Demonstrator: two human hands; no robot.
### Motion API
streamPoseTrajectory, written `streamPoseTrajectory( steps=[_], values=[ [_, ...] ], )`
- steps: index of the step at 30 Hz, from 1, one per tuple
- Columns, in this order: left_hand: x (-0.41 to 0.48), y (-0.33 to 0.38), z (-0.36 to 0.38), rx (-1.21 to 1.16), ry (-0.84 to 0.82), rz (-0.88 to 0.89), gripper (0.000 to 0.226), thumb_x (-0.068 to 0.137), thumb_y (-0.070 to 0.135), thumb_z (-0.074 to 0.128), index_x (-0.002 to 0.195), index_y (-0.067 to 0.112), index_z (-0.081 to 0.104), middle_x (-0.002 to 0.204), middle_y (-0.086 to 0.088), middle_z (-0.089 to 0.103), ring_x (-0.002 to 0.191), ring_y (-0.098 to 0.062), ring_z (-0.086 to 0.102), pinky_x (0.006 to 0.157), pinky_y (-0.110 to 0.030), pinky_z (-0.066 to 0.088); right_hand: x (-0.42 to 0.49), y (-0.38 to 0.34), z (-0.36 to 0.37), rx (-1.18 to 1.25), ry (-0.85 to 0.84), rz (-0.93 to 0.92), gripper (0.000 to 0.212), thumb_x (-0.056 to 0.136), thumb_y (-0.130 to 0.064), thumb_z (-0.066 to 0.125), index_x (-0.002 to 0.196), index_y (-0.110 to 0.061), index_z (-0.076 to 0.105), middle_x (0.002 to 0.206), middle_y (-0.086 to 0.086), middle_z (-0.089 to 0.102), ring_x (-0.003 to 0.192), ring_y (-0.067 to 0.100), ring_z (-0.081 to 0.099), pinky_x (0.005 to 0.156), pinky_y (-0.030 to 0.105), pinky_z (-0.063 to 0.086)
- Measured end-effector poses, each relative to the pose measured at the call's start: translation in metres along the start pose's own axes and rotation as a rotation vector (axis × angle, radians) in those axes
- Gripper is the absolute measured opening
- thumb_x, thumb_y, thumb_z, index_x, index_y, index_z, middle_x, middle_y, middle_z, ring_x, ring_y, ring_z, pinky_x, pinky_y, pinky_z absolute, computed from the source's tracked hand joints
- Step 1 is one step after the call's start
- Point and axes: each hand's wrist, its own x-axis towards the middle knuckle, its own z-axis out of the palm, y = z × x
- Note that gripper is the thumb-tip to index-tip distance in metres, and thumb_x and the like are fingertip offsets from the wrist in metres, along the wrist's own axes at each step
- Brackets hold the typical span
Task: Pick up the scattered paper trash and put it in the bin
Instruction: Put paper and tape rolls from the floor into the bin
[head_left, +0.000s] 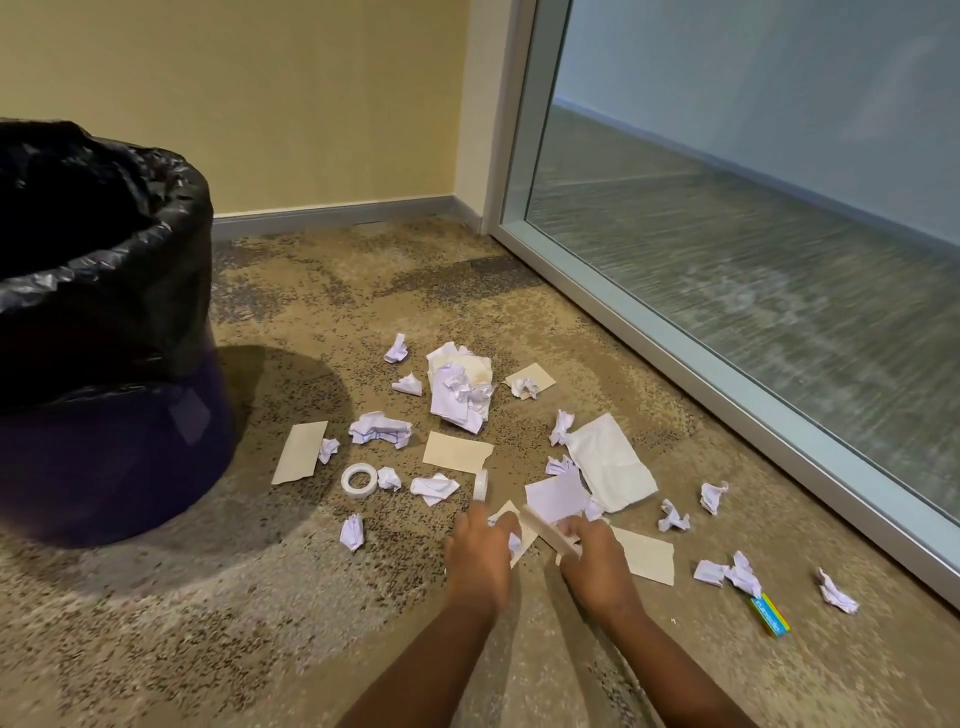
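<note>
A: What is seen, from the biggest thing down?

B: A bin (98, 322) lined with a black bag is stood at the left on the carpet (208, 597), well apart from the litter. A glass panel (753, 234) is set along the right. Between them the paper trash (460, 389) is scattered: a crumpled heap, a large white sheet (613, 462), tan cards, small balls. A tape roll (359, 479) is also lain among them.

A: And the hands?

B: The right hand (597, 558) is curled around a tan card (550, 530), which is tilted up off the floor. The left hand (480, 553) is bent over a white scrap (513, 543); whether it is actually gripped cannot be told, since motion blur is present.

A: Which step is judged to be in hand?

B: Gathering, at the near edge of the pile. Hardly anything appears cleared.

A: What is called for next?

B: The grips should be secured, then both pieces carried left and dropped into the bin's open mouth.
</note>
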Motion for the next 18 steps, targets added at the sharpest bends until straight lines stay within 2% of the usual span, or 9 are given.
streamPoseTrajectory(
  steps=[3, 5, 6, 8, 10, 12, 15, 17, 18],
  values=[
    [-0.002, -0.007, -0.006, -0.168, 0.017, -0.085, 0.028, 0.093, 0.006, 0.049, 0.113, 0.023, 0.060, 0.129, -0.007, 0.047, 0.120, -0.021, 0.046, 0.096, -0.029, 0.042, -0.006, -0.002, 0.001, 0.148, -0.010, 0.010, 0.035, 0.082, 0.003, 0.052, 0.114, -0.006, 0.060, 0.099, 0.012, 0.063, 0.082, 0.020, 0.051, 0.070, 0.027, 0.044],
    [-0.003, -0.011, -0.011, -0.275, 0.014, -0.118, 0.027, 0.090, 0.004, 0.053, 0.112, 0.018, 0.063, 0.121, -0.009, 0.051, 0.116, -0.022, 0.050, 0.096, -0.030, 0.045, -0.010, -0.008, 0.002, 0.276, -0.020, 0.058, 0.036, 0.081, 0.002, 0.053, 0.115, -0.007, 0.060, 0.079, 0.005, 0.059, 0.067, 0.020, 0.055, 0.064, 0.029, 0.047],
    [-0.002, -0.011, -0.013, -0.338, 0.025, -0.129, 0.028, 0.089, 0.003, 0.054, 0.112, 0.016, 0.063, 0.119, -0.010, 0.054, 0.114, -0.023, 0.053, 0.096, -0.031, 0.046, -0.011, -0.012, 0.003, 0.328, -0.017, 0.076, 0.037, 0.080, 0.001, 0.053, 0.115, -0.008, 0.060, 0.078, 0.005, 0.058, 0.061, 0.018, 0.055, 0.060, 0.029, 0.048],
    [-0.002, -0.010, -0.017, -0.475, 0.059, -0.162, 0.029, 0.086, 0.003, 0.056, 0.113, 0.012, 0.064, 0.118, -0.012, 0.058, 0.111, -0.025, 0.056, 0.095, -0.031, 0.048, -0.015, -0.023, 0.003, 0.401, 0.007, 0.062, 0.034, 0.081, 0.000, 0.052, 0.113, -0.009, 0.060, 0.085, 0.010, 0.059, 0.062, 0.019, 0.056, 0.053, 0.024, 0.047],
    [-0.004, -0.003, -0.023, -0.635, 0.062, -0.218, 0.029, 0.087, 0.007, 0.055, 0.115, 0.010, 0.062, 0.119, -0.013, 0.057, 0.110, -0.025, 0.057, 0.088, -0.027, 0.046, -0.020, -0.036, 0.002, 0.362, 0.103, -0.049, 0.026, 0.082, 0.001, 0.051, 0.103, -0.006, 0.063, 0.088, 0.012, 0.061, 0.074, 0.023, 0.056, 0.049, 0.010, 0.039],
    [-0.011, 0.008, -0.032, -0.911, 0.056, -0.276, 0.023, 0.092, 0.016, 0.050, 0.108, 0.007, 0.063, 0.112, -0.015, 0.060, 0.104, -0.029, 0.059, 0.082, -0.031, 0.046, -0.024, -0.048, 0.000, 0.204, 0.208, -0.204, 0.023, 0.083, -0.001, 0.051, 0.099, -0.008, 0.065, 0.098, 0.010, 0.061, 0.089, 0.021, 0.055, 0.056, 0.010, 0.034],
    [-0.014, 0.019, -0.044, -1.420, -0.041, -0.388, 0.051, 0.095, 0.047, 0.038, 0.105, 0.008, 0.069, 0.104, -0.016, 0.071, 0.101, -0.031, 0.067, 0.092, -0.042, 0.051, -0.032, -0.065, -0.004, -0.016, 0.236, -0.368, 0.034, 0.091, -0.006, 0.043, 0.121, -0.016, 0.056, 0.124, 0.005, 0.048, 0.116, 0.014, 0.044, 0.083, 0.011, 0.030],
    [-0.013, 0.019, -0.051, -1.550, -0.061, -0.418, 0.066, 0.088, 0.063, 0.041, 0.110, 0.007, 0.069, 0.104, -0.016, 0.072, 0.099, -0.031, 0.068, 0.092, -0.044, 0.053, -0.037, -0.072, -0.007, -0.126, 0.219, -0.458, 0.037, 0.093, -0.011, 0.042, 0.128, -0.020, 0.049, 0.134, 0.003, 0.042, 0.125, 0.013, 0.037, 0.096, 0.017, 0.032],
    [-0.012, 0.018, -0.055, -1.540, -0.037, -0.445, 0.067, 0.086, 0.061, 0.047, 0.112, 0.003, 0.066, 0.100, -0.018, 0.071, 0.092, -0.032, 0.069, 0.082, -0.041, 0.057, -0.040, -0.076, -0.008, -0.208, 0.213, -0.523, 0.039, 0.092, -0.012, 0.045, 0.131, -0.017, 0.047, 0.136, 0.003, 0.041, 0.127, 0.015, 0.036, 0.099, 0.021, 0.034]
  ],
)
